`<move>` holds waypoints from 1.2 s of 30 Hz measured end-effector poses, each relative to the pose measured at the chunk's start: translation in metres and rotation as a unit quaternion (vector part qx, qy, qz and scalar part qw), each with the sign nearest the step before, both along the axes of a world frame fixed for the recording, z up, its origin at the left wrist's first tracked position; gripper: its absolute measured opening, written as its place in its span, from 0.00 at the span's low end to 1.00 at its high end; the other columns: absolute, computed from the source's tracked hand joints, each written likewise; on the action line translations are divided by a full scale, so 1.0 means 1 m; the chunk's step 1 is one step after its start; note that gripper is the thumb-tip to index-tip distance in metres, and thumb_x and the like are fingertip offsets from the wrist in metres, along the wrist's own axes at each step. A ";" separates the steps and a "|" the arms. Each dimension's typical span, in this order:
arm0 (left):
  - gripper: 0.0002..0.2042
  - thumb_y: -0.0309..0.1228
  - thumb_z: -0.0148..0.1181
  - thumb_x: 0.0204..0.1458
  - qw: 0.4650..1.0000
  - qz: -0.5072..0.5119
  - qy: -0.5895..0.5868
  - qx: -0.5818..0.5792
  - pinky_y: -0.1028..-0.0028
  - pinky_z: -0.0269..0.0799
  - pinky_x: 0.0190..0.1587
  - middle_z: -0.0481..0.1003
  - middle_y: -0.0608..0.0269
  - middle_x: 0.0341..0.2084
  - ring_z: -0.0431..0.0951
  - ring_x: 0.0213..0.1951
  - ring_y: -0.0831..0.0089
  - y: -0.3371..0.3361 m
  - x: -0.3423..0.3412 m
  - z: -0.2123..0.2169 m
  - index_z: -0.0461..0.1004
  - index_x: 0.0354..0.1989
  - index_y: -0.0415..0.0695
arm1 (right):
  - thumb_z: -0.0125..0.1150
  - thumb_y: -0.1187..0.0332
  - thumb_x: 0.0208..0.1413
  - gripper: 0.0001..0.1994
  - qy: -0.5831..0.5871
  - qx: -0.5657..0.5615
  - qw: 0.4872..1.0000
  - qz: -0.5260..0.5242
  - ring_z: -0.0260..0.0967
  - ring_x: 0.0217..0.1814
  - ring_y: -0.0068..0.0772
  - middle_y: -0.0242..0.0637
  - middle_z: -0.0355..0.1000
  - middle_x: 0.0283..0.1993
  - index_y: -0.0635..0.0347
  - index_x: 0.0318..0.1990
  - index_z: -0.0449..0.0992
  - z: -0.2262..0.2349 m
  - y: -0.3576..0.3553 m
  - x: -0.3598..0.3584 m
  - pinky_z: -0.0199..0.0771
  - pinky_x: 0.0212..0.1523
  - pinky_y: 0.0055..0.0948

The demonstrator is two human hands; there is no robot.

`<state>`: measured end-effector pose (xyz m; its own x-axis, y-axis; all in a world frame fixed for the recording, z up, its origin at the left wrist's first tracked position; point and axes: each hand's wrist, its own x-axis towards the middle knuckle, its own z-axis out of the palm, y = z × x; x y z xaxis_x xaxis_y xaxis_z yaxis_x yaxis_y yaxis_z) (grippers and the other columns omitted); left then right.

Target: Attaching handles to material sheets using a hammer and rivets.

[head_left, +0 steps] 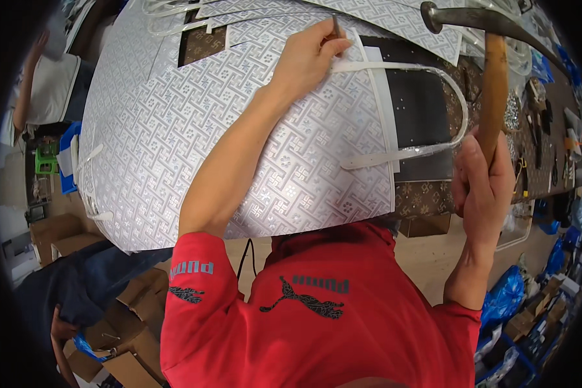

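Silver patterned sheets (194, 123), woven-looking and glossy, lie stacked flat across the worktable (427, 197), so the top one gives a firm, level face to work on. Over their right edge sits a dark punched plate (420, 110), apparently as a hard backing under the spot being struck. A white strap handle (433, 103) loops out from the sheet and back, both ends lying on the silver material. The hammer (491, 77) is raised high on the right, its metal head above the table, wooden shaft clenched in the right hand (478, 187) low on the grip for swing. The left hand (307, 58) reaches far forward, pinching a small nail or punch (335, 27) upright at the strap's upper end, fingers steadying it there.
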<state>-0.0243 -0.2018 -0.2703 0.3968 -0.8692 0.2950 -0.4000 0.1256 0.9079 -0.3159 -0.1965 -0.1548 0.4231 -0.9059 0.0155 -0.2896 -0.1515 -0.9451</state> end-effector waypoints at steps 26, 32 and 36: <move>0.07 0.30 0.61 0.54 0.995 -0.017 -0.096 0.030 0.69 0.70 0.32 0.76 0.54 0.21 0.75 0.25 0.67 -0.007 -0.012 -0.003 0.76 0.32 0.37 | 0.56 0.66 0.66 0.06 0.069 -0.018 0.997 0.038 0.51 0.15 0.08 0.21 0.59 0.21 0.59 0.40 0.72 -0.020 -0.022 0.017 0.47 0.14 0.15; 0.07 0.28 0.60 0.55 0.982 -0.031 -0.184 -0.022 0.68 0.70 0.31 0.77 0.53 0.24 0.76 0.25 0.67 -0.009 -0.010 0.000 0.75 0.32 0.37 | 0.54 0.64 0.67 0.08 -0.081 -0.098 0.987 0.098 0.48 0.13 0.08 0.23 0.59 0.21 0.58 0.41 0.72 0.030 -0.035 0.011 0.44 0.12 0.16; 0.08 0.29 0.60 0.58 0.959 -0.012 -0.282 -0.022 0.73 0.72 0.35 0.79 0.60 0.27 0.78 0.31 0.74 -0.004 -0.014 -0.008 0.76 0.33 0.36 | 0.53 0.65 0.67 0.09 0.168 -0.307 0.928 0.129 0.53 0.18 0.10 0.21 0.59 0.20 0.58 0.34 0.70 -0.015 -0.043 0.035 0.50 0.18 0.15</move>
<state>-0.0388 -0.2055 -0.2782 0.1429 -0.8580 0.4933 -0.8228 0.1740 0.5411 -0.2810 -0.2391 -0.1694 0.6988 -0.6382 0.3232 -0.4311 -0.7362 -0.5217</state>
